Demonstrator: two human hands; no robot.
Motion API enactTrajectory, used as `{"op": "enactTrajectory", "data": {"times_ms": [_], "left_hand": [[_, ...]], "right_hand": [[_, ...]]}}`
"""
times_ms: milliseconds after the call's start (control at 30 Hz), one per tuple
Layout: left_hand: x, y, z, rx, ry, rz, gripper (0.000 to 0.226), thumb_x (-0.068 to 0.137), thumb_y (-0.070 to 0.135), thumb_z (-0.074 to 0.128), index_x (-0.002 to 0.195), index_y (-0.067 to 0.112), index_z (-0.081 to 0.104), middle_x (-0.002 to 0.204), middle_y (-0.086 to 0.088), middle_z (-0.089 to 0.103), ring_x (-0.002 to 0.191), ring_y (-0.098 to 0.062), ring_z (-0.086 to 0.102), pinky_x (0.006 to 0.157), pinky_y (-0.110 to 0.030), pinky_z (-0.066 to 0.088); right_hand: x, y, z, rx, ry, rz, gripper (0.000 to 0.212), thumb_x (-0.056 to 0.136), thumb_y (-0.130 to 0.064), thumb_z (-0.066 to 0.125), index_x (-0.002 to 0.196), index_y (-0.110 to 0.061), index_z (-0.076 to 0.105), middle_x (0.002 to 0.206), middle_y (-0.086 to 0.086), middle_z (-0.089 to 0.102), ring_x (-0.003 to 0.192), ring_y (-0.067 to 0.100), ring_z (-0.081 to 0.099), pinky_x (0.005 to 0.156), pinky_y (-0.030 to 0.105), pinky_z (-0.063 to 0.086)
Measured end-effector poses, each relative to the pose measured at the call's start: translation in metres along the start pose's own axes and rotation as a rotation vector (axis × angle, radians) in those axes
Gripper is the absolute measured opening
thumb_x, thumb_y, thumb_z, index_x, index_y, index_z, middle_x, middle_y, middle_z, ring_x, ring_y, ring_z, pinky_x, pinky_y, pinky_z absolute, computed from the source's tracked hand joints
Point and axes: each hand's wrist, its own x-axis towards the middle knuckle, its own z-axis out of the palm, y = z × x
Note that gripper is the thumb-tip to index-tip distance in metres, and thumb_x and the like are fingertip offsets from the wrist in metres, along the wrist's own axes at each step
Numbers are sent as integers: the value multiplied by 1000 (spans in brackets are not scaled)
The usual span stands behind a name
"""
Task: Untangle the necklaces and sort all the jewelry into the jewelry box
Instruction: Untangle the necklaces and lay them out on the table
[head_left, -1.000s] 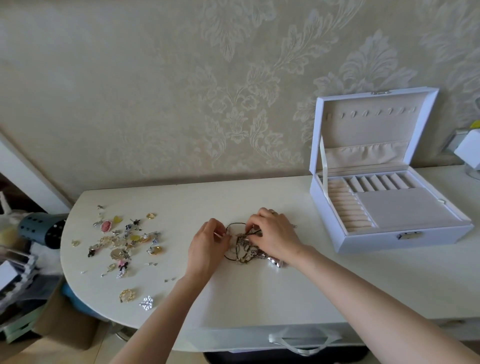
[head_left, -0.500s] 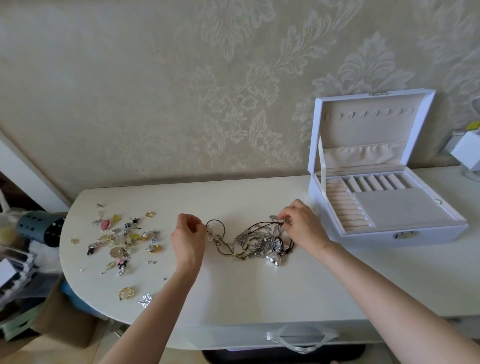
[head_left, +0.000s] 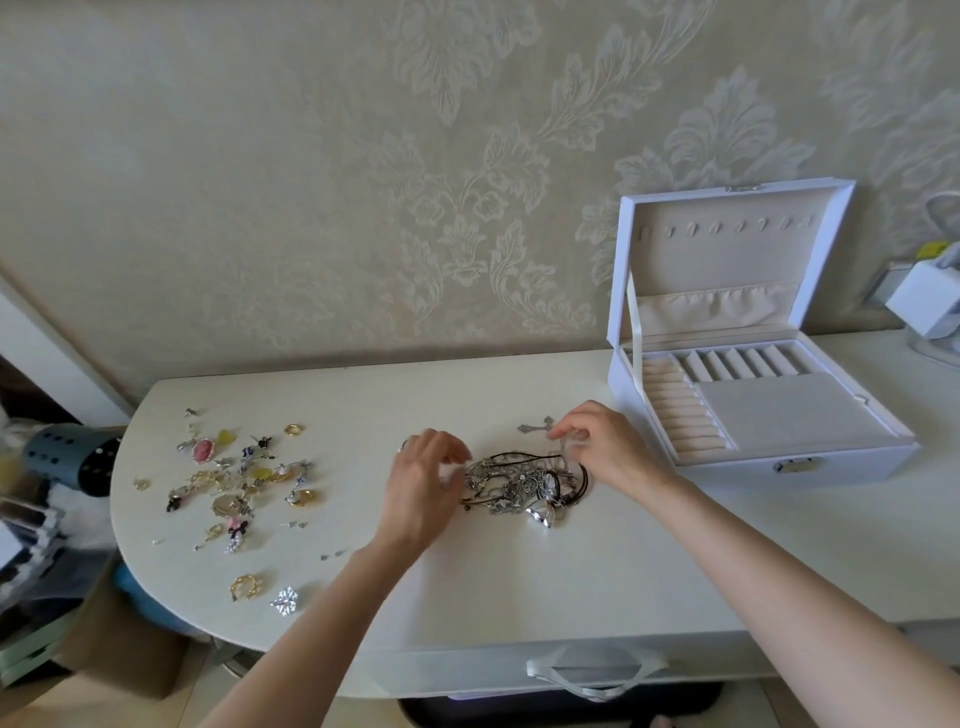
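Your right hand (head_left: 608, 452) is pinching a thin strand of the tangled necklaces (head_left: 524, 483), which are lying on the counter (head_left: 519, 582) left of the open jewelry box (head_left: 727, 470). Your left hand (head_left: 423, 483) is hovering blurred at the tangle's left end, so I cannot tell whether its fingers (head_left: 441, 449) are gripping anything.

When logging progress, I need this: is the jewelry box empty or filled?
Empty: the open jewelry box shows only bare beige lining in its compartments.
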Motion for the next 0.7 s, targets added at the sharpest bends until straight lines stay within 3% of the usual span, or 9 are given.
{"op": "enactTrajectory", "data": {"times_ms": [67, 133, 233, 333, 467, 533, 633, 700], "left_hand": [[-4, 3, 8, 46, -177, 51, 14, 78, 30, 64, 88, 21, 64, 93, 9, 55, 91, -14, 48, 84, -31, 39], [-7, 1, 12, 93, -250, 56, 26, 74, 47, 66, 85, 24, 63, 102, 11, 52, 99, -12, 43, 90, -29, 32], [-12, 0, 6, 105, -316, 94, 47, 63, 68, 50, 81, 25, 61, 118, 12, 48, 107, -6, 35, 94, -25, 25], [-19, -9, -1, 98, -378, 111, 46, 60, 72, 50, 72, 28, 55, 128, 10, 44, 111, -7, 32, 97, -26, 25], [-27, -16, -7, 112, -379, 95, 46, 58, 80, 48, 53, 35, 37, 129, 18, 40, 109, -5, 32, 97, -29, 27], [-31, -17, -10, 96, -350, 105, 51, 65, 77, 46, 49, 29, 40, 128, 24, 40, 108, -3, 34, 97, -29, 27], [-32, -13, -10, 14, -255, 110, 38, 78, 60, 47, 60, 28, 58, 117, 24, 53, 105, 0, 44, 96, -34, 35], [-29, -8, -8, 0, -98, 114, 22, 80, 46, 55, 77, 26, 64, 101, 17, 61, 95, -9, 54, 87, -38, 43]], "right_hand": [[-1, 2, 1, -110, -72, 8, 29, 80, -19, 72, 109, -22, 69, 117, -4, 52, 108, 14, 49, 94, 30, 42], [-3, 0, 2, -204, -91, 18, 40, 81, -32, 71, 119, -24, 63, 124, -4, 48, 116, 16, 44, 96, 32, 40], [-13, -10, -4, -125, -3, -38, 32, 79, -31, 72, 110, -29, 64, 113, -6, 51, 106, 13, 48, 87, 30, 42], [-27, -19, -10, -51, -182, -153, 20, 71, -29, 78, 88, -32, 68, 99, -8, 54, 88, 8, 51, 79, 29, 42], [-43, -15, -7, -157, -290, -178, 25, 66, -28, 81, 79, -38, 62, 91, -17, 46, 91, 4, 46, 74, 21, 34], [-47, -13, -9, -163, -330, -183, 26, 65, -26, 81, 79, -37, 63, 90, -17, 47, 89, 3, 46, 72, 17, 33], [-50, -16, -14, -106, -399, -186, 16, 68, -36, 80, 82, -32, 71, 87, -15, 54, 85, 2, 49, 71, 16, 36], [-47, -18, -11, -53, -271, -179, 9, 77, -33, 74, 85, -28, 73, 87, -12, 59, 82, 4, 51, 73, 21, 40]]}}
